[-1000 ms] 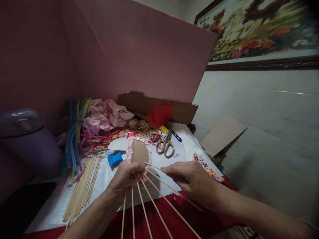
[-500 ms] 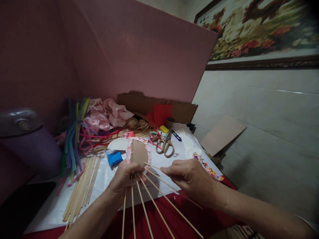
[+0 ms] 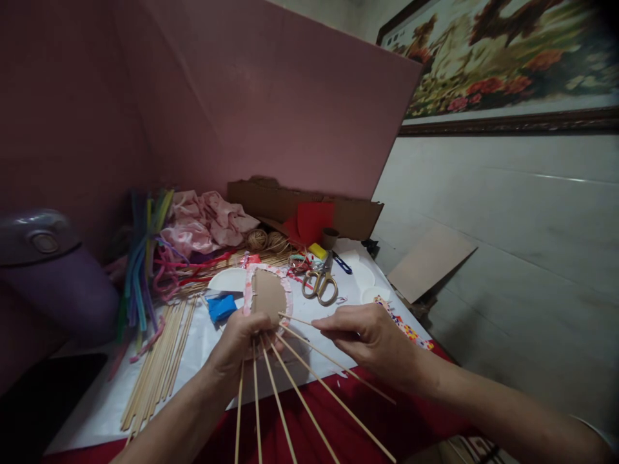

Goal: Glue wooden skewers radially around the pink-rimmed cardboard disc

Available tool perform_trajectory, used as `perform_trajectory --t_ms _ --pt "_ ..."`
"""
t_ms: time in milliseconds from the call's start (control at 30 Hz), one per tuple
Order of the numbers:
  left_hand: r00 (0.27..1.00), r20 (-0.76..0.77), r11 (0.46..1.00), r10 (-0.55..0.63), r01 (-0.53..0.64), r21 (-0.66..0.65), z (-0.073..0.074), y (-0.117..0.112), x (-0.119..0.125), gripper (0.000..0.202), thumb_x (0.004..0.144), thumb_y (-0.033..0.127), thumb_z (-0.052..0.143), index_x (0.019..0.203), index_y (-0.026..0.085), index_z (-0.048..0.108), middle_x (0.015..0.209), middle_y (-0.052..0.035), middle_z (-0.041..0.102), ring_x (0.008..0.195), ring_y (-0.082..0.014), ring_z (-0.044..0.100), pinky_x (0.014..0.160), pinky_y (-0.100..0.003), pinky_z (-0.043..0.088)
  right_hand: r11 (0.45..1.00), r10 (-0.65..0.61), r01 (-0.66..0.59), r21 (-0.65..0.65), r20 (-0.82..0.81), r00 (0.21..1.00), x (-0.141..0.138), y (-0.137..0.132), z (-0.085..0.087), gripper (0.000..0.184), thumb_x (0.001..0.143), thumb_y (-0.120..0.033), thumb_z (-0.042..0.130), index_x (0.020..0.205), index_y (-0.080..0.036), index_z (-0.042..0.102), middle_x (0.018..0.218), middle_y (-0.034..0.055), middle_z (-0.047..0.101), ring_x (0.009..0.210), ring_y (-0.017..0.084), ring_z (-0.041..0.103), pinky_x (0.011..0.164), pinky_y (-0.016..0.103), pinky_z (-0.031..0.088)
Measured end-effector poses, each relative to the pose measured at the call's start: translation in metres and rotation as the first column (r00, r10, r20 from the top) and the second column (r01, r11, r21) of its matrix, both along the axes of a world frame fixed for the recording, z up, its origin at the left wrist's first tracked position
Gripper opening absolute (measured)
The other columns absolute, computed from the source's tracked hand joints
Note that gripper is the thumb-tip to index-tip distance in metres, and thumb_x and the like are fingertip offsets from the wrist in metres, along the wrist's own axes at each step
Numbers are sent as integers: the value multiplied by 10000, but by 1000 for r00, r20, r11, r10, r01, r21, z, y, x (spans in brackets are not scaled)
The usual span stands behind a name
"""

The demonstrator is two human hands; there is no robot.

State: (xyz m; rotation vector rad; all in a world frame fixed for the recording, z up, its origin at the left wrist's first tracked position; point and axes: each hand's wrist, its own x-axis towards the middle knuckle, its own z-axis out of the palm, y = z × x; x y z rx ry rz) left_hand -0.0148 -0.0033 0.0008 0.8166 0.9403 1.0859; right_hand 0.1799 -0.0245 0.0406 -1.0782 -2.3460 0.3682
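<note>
My left hand (image 3: pixel 251 335) is closed on a cardboard piece (image 3: pixel 269 295) with a rounded edge and a pink patterned fabric border. Its thumb presses on the cardboard's lower part. Several thin wooden sticks (image 3: pixel 304 407) fan out from that lower edge toward me. My right hand (image 3: pixel 365 341) pinches another wooden stick (image 3: pixel 296 319) between thumb and fingertips, and that stick's tip touches the cardboard near the right border. Under my right hand passes one of the fanned sticks. How the sticks are fixed at the cardboard is hidden by my left thumb.
Loose wooden sticks (image 3: pixel 155 374) lie at left beside a blue packet (image 3: pixel 222 309). Beyond the cardboard are scissors (image 3: pixel 320 287), a cutter knife (image 3: pixel 342 263), twine balls (image 3: pixel 256 240) and pink cloth (image 3: pixel 207 222). A purple container (image 3: pixel 62 290) stands far left; pipe cleaners (image 3: pixel 140 264) are near it.
Both hands stay almost in place. The cardboard and the stick in my right hand have shifted very slightly up and left.
</note>
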Motion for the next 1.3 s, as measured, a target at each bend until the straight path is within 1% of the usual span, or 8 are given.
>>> perform_trajectory --t_ms 100,267,467,633,733,1033,1200,1300 --pt "1000 18 1000 -4 3 24 -3 0 -1 149 596 123 504 737 120 551 575 -15 571 441 -104 513 443 -246 447 1000 -15 15 8 -8 1000 1 1 -1 250 768 -142 465 920 -249 632 698 9 633 633 108 551 574 226 388" --pt "999 20 999 29 -29 -23 -3 1 -2 168 581 118 522 744 122 560 567 -9 583 424 -99 519 423 -231 452 999 -32 33 25 -32 999 1 2 -1 233 767 -165 465 904 -231 641 704 20 634 633 111 554 576 233 391" --pt "1000 -11 1000 12 -12 -2 -3 1 -2 128 588 128 505 707 112 551 550 -23 581 413 -112 529 405 -227 434 997 -67 67 39 14 998 2 2 -1 245 756 -145 463 900 -232 642 697 19 630 632 114 551 579 235 388" --pt "1000 -7 1000 13 -13 -6 -3 1 0 145 591 115 499 725 124 554 553 -1 564 412 -92 505 425 -232 441 998 -59 57 37 50 997 1 -1 1 244 771 -162 461 918 -255 632 675 12 617 620 113 537 562 228 374" --pt "1000 9 1000 12 -12 11 -4 1 0 121 586 115 504 694 129 556 529 8 550 401 -84 485 416 -222 432 998 -55 53 43 43 998 0 -3 3 247 769 -156 463 920 -253 633 678 11 618 618 109 537 561 222 372" --pt "999 28 1000 21 -21 13 -4 3 -2 168 574 111 511 731 124 570 555 -3 568 412 -90 491 418 -225 429 998 -49 47 29 57 997 -2 -6 7 270 771 -139 462 956 -262 617 665 6 606 617 111 526 562 229 364" --pt "1000 18 1000 12 -12 0 -3 2 -2 129 593 117 499 704 118 565 535 1 549 400 -85 484 415 -224 425 999 -48 46 18 96 994 -5 -7 7 277 778 -137 456 957 -279 613 648 -4 597 607 108 520 563 228 356" --pt "1000 4 1000 11 -11 5 -2 1 -3 120 602 109 495 703 117 561 536 6 540 406 -80 480 424 -220 424 999 -42 41 13 90 995 -5 -6 6 267 785 -151 454 962 -277 610 679 0 614 628 113 532 583 232 366"
